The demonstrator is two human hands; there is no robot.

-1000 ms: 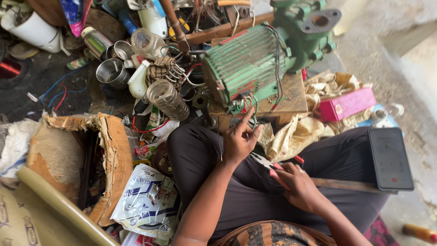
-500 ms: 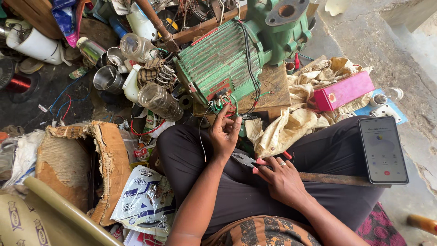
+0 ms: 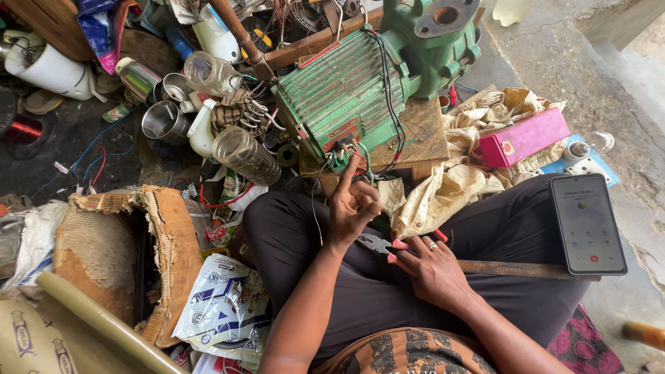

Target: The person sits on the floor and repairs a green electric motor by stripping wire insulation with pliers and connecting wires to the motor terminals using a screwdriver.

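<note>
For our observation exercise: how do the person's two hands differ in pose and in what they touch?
The left hand is raised with palm up and fingers spread, pinching thin wires near the green motor; the right hand rests low on the lap, palm down. The left hand holds only wire, while the right hand grips pliers with red handles. Both are bare and close together.
</note>
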